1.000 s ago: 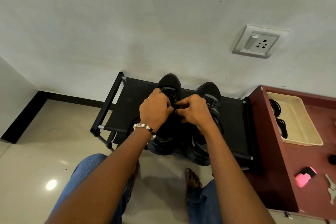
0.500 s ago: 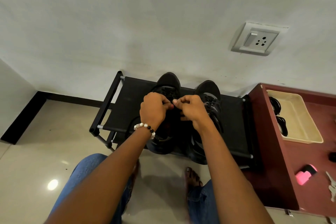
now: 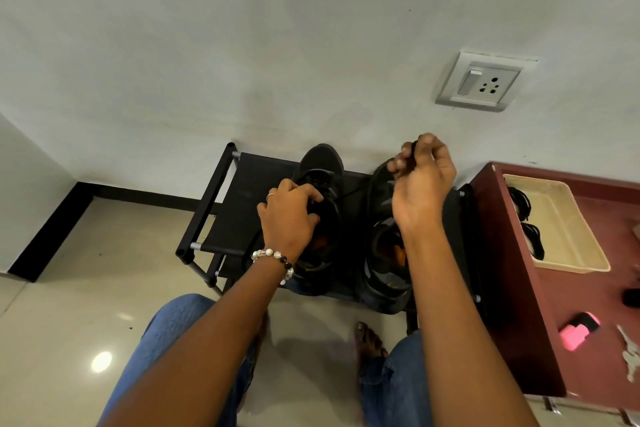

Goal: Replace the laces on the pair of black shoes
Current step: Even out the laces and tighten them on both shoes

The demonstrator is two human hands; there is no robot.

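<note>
Two hands split the work: our left hand [image 3: 289, 215] gripped the left shoe [image 3: 320, 218] on the rack [image 3: 239, 218], while our right hand [image 3: 420, 177] pinched the lace [image 3: 349, 191] (thin, taut), which ran up and rightward from the eyelets.

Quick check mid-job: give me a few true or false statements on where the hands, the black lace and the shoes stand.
1. The right hand pinches a black lace raised above the shoes. True.
2. The left hand rests on the floor. False: it holds the left black shoe.
3. Both shoes sit on the black fabric shoe rack. True.
4. The cream plastic tray sits on the rack. False: it is on the maroon table.
</note>
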